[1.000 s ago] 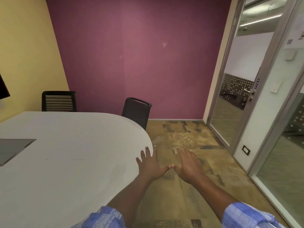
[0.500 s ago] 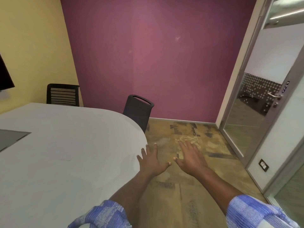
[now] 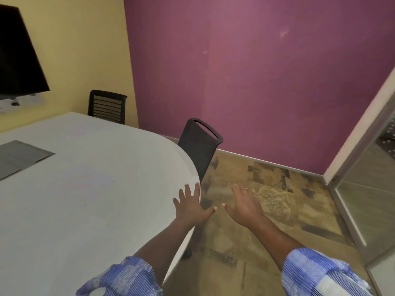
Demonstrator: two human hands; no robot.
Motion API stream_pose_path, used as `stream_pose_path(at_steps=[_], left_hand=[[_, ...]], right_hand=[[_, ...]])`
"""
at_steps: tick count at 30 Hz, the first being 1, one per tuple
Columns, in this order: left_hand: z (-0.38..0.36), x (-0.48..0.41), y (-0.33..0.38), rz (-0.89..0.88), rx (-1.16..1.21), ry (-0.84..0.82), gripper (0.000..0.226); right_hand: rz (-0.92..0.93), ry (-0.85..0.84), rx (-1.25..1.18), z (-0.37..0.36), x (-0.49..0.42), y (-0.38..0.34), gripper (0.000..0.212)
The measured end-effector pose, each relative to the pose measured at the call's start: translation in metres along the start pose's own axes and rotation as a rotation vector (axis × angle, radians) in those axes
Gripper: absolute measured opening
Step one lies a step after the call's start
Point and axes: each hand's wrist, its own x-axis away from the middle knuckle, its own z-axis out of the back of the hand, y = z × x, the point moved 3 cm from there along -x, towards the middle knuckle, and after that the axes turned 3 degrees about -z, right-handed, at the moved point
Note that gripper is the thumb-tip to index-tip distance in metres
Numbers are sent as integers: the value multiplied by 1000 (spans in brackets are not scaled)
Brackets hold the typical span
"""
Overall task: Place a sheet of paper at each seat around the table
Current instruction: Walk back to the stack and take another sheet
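Both hands, left point(image 3: 190, 207) and right point(image 3: 244, 206), hovering with fingers apart, empty; no paper on tabletop point(image 3: 85, 189). Fetching sheets probably comes next.

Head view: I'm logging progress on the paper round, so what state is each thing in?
Left hand: open, flat, fingers spread, holding nothing.
Right hand: open, palm down, holding nothing.
Table: no paper visible on it.
Near chair: pushed in at the table edge.
Far chair: upright behind the table.
Wall screen: dark.
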Motion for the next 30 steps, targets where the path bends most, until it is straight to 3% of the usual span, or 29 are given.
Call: stream_pose_path(at_steps=[6, 14, 21, 30], left_hand=[[0, -47, -42, 230, -38, 23, 114], [16, -74, -89, 612, -16, 93, 112], [15, -73, -144, 847, 12, 113, 108], [7, -97, -270, 1076, 163, 137, 98]], right_hand=[[105, -132, -81, -32, -97, -9, 80], [376, -271, -50, -53, -213, -40, 77], [627, -376, -34, -95, -258, -131, 73], [867, -474, 42, -179, -296, -272, 74]])
